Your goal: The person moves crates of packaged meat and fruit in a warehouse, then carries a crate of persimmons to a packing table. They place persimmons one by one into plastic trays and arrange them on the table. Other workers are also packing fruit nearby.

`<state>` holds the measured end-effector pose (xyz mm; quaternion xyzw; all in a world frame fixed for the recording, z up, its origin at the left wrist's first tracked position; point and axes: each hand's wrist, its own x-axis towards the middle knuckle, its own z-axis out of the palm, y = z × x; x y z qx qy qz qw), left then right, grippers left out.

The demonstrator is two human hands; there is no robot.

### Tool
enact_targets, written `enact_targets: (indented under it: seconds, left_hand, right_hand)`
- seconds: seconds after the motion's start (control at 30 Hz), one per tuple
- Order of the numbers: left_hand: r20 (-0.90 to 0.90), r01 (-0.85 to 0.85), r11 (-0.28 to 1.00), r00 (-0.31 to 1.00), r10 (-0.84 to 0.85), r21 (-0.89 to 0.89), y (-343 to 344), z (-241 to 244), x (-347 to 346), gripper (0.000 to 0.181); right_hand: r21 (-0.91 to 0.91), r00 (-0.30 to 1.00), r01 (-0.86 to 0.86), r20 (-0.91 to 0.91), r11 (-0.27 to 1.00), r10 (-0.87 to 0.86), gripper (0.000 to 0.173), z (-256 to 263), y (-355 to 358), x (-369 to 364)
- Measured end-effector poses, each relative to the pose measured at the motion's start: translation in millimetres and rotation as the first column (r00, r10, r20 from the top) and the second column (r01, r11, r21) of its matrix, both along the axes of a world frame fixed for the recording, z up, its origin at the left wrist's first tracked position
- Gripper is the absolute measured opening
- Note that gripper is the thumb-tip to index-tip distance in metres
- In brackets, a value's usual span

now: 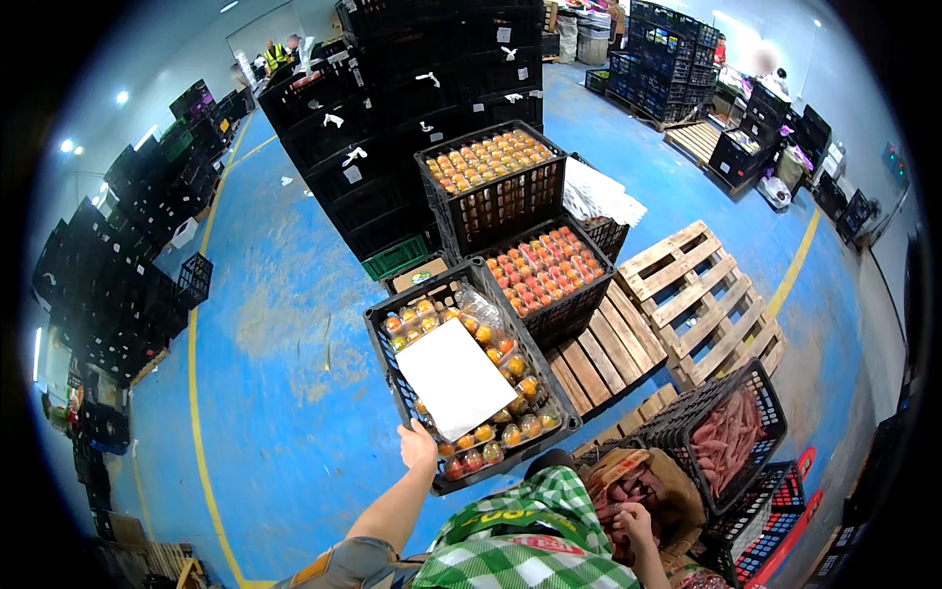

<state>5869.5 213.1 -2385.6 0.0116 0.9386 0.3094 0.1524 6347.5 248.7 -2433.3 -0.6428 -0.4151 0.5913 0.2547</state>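
My left hand (417,444) grips the near left rim of a black plastic crate (565,429) in front of me. Inside it lie clear plastic packs of round orange and red fruit (531,425), partly covered by a blank white sheet (456,375). Clear plastic film (482,308) lies crumpled at the crate's far end. My right hand (634,524), fingers curled, is low at my right side over an open brown sack (673,493) of reddish sweet potatoes (625,492). Whether anything is between those fingers cannot be made out.
Beyond stand crates of packed red fruit (544,269) and orange fruit (489,158), before tall black crate stacks (441,88). Wooden pallets (699,294) lie right. A tilted crate of sweet potatoes (728,434) and a red-handled trolley (784,541) are close by. People (276,55) work far off.
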Motion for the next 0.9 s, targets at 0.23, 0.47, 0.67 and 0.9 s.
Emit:
enact_targets:
  seconds: [0.23, 0.47, 0.67, 0.9]
  left_hand:
    - [-0.024, 0.041, 0.999, 0.999, -0.040, 0.029, 2.6, -13.0, -8.6, 0.044]
    - [-0.033, -0.024, 0.997, 0.999, 0.026, 0.067, 3.2, -8.9, -23.6, 0.044]
    - [-0.051, -0.106, 0.992, 0.993, 0.110, 0.069, 33.2, -5.6, -25.4, 0.041]
    - [-0.182, -0.168, 0.983, 0.972, 0.152, -0.076, 87.1, 5.1, -33.6, 0.039]
  right_hand:
    - [0.415, 0.877, -0.473, 0.309, 0.777, 0.369, 0.020, 62.1, 52.2, -78.1]
    - [0.572, 0.740, -0.671, 0.478, 0.471, 0.474, 0.026, 125.1, 155.1, -231.6]
    - [0.514, 0.638, -0.769, 0.663, 0.381, 0.392, 0.048, 96.9, 260.0, -310.3]
    - [0.146, 0.253, -0.966, 0.686, 0.211, 0.682, 0.054, 87.2, 342.3, -344.6]
